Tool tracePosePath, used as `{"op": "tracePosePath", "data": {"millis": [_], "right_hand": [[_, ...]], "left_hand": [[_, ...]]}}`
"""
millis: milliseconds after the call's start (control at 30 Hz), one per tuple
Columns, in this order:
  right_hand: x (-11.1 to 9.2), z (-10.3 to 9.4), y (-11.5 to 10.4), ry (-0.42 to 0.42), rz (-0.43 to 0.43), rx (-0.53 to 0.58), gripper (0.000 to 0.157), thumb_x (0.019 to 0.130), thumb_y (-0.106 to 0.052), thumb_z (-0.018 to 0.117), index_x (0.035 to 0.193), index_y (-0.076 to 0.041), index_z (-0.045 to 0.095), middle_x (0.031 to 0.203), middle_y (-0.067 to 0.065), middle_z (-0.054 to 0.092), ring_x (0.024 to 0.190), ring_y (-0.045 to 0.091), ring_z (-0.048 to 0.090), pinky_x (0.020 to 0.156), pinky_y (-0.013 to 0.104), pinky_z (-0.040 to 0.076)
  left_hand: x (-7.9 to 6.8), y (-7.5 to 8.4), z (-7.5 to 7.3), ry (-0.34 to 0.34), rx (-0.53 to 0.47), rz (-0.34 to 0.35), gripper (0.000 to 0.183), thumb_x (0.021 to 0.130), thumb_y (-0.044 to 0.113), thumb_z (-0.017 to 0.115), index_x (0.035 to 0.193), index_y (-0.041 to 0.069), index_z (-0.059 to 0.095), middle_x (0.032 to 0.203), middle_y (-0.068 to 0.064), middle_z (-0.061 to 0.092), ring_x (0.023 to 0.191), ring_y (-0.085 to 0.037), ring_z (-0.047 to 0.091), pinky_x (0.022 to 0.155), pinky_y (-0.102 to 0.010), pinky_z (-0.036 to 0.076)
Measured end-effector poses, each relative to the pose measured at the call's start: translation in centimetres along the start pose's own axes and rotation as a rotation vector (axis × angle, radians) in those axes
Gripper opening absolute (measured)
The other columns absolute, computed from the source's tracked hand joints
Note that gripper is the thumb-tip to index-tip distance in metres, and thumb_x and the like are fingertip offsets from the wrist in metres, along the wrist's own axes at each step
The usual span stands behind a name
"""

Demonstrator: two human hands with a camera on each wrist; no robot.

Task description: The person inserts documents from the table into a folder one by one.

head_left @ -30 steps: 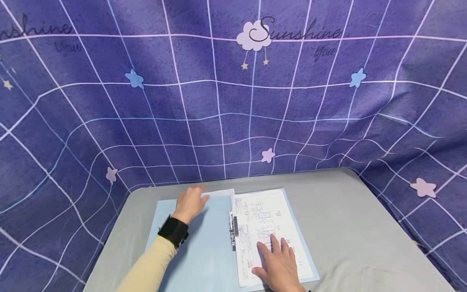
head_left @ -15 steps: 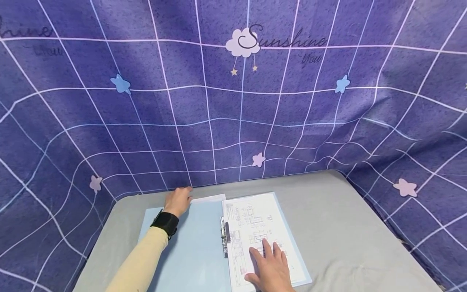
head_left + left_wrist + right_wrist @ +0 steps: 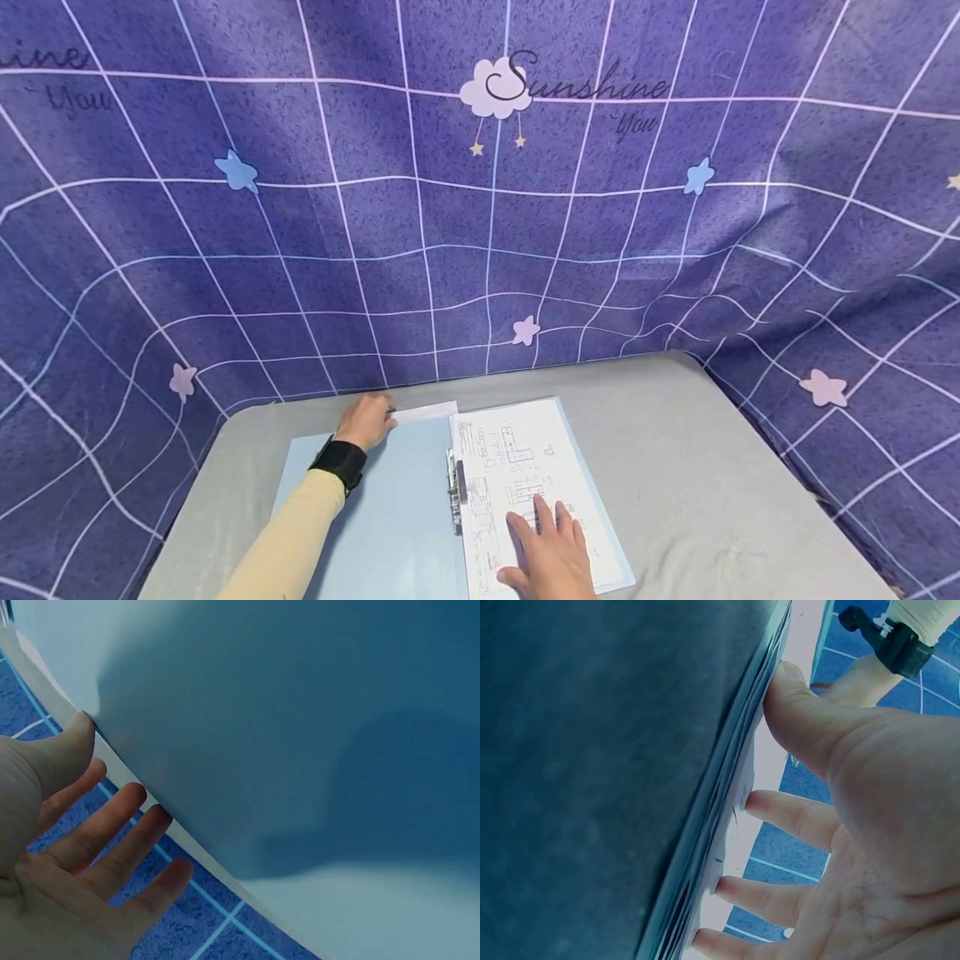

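Note:
A light blue clip folder point(image 3: 397, 517) lies spread on the grey tabletop. Its right side bears a stack of printed technical drawings point(image 3: 517, 450), and a metal clip point(image 3: 456, 492) sits near the fold. My left hand point(image 3: 366, 421) is at the far edge of the left cover. In the left wrist view its thumb point(image 3: 71, 742) meets the cover's edge and the other fingers extend along it. A white paper strip point(image 3: 427, 411) sticks out beyond that edge. My right hand point(image 3: 552, 557) rests on the drawings with fingers spread; the right wrist view shows its fingertips touching the sheets.
The grey cloth-covered table point(image 3: 720, 492) extends to the right of the folder. A purple curtain point(image 3: 420, 208) with grid lines and stars hangs behind the table and along both sides.
My left hand has moved left along the far edge and settled there. The right hand stays on the drawings. The head view has shifted slightly.

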State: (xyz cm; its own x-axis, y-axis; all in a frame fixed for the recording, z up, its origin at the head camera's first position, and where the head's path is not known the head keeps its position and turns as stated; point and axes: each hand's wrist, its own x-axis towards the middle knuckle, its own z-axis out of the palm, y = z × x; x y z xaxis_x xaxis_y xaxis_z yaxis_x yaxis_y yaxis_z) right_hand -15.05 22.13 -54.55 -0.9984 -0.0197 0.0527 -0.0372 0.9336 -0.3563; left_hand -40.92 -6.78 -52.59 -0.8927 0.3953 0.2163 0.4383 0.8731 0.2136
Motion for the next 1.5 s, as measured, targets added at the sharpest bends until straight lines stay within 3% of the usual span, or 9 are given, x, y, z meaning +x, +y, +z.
{"op": "tracePosePath", "data": {"millis": [433, 700, 933, 1167, 1500], "right_hand": [[-0.1, 0.1, 0.1, 0.017, -0.025, 0.0, 0.074, 0.073, -0.055, 0.084, 0.132, -0.014, 0.066, 0.147, 0.029, 0.05, 0.132, 0.063, 0.041, 0.102, 0.077, 0.034], [0.0, 0.1, 0.1, 0.016, -0.019, -0.007, 0.075, 0.072, -0.056, 0.085, 0.132, -0.015, 0.066, 0.147, 0.029, 0.05, 0.132, 0.062, 0.041, 0.102, 0.077, 0.034], [0.0, 0.2, 0.1, 0.009, -0.01, -0.016, 0.076, 0.072, -0.057, 0.084, 0.132, -0.016, 0.066, 0.148, 0.028, 0.05, 0.133, 0.062, 0.041, 0.102, 0.076, 0.034], [0.1, 0.4, 0.2, 0.014, -0.017, -0.019, 0.075, 0.072, -0.058, 0.084, 0.132, -0.016, 0.066, 0.147, 0.028, 0.05, 0.132, 0.062, 0.042, 0.102, 0.076, 0.035], [0.0, 0.4, 0.2, 0.032, -0.023, -0.023, 0.075, 0.07, -0.057, 0.085, 0.13, -0.016, 0.067, 0.146, 0.028, 0.051, 0.131, 0.062, 0.043, 0.101, 0.076, 0.036]], "left_hand": [[0.2, -0.2, 0.6, -0.03, 0.032, 0.014, 0.015, 0.083, 0.01, 0.085, 0.08, 0.007, 0.071, 0.076, -0.007, 0.062, 0.08, -0.031, 0.066, 0.067, -0.048, 0.054], [0.2, -0.1, 0.6, -0.011, 0.026, 0.021, 0.012, 0.082, 0.008, 0.085, 0.086, 0.005, 0.075, 0.079, -0.01, 0.064, 0.081, -0.034, 0.066, 0.068, -0.05, 0.055], [0.4, -0.4, 1.1, 0.015, -0.024, -0.021, 0.014, 0.082, 0.007, 0.085, 0.088, 0.003, 0.073, 0.086, -0.014, 0.064, 0.086, -0.037, 0.067, 0.074, -0.051, 0.056], [0.4, -0.2, 1.1, 0.029, -0.036, -0.025, 0.024, 0.081, 0.004, 0.085, 0.072, 0.007, 0.063, 0.077, -0.013, 0.067, 0.078, -0.037, 0.069, 0.064, -0.05, 0.055], [0.4, -0.1, 1.2, -0.002, -0.026, -0.058, 0.025, 0.085, 0.007, 0.083, 0.072, 0.01, 0.061, 0.076, -0.011, 0.068, 0.076, -0.034, 0.069, 0.062, -0.05, 0.054]]}}
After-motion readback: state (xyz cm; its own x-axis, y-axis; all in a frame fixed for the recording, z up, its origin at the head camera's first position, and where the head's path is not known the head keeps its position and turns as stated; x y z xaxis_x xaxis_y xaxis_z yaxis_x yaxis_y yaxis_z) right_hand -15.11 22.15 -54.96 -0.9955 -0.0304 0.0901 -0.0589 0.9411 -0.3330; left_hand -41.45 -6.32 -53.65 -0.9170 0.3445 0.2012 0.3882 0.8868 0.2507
